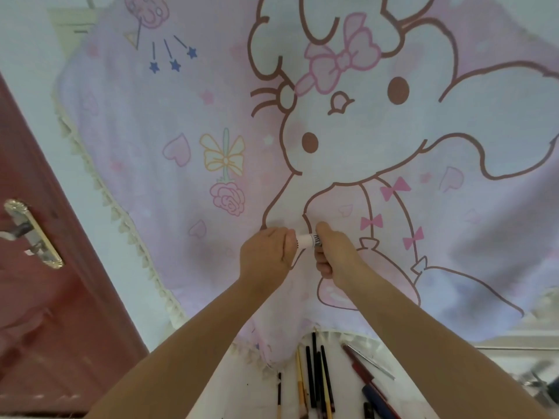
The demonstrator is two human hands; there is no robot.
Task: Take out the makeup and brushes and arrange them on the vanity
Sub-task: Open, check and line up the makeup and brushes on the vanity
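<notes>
Both hands grip a small white makeup tube (308, 239) between them, held crosswise in the air in front of a pink cartoon-rabbit cloth (169, 164): the left hand (267, 252) has its fingers curled round the tube's left end, while the right hand (332, 252) wraps its fingers round the end with dark lettering, only the middle of the tube showing between the two fists. Directly below the arms, at 6 o'clock, a row of pencils and slim brushes (316, 379) lies side by side on the white vanity top (242, 388), with a dark red pencil (361, 368) and a thin silver stick (370, 361) angled just to their right, toward 5 o'clock. Cream tassel trim (99, 189) edges the cloth. At 9 o'clock stands a red-brown door (45, 313) with a brass-coloured handle (33, 234).
</notes>
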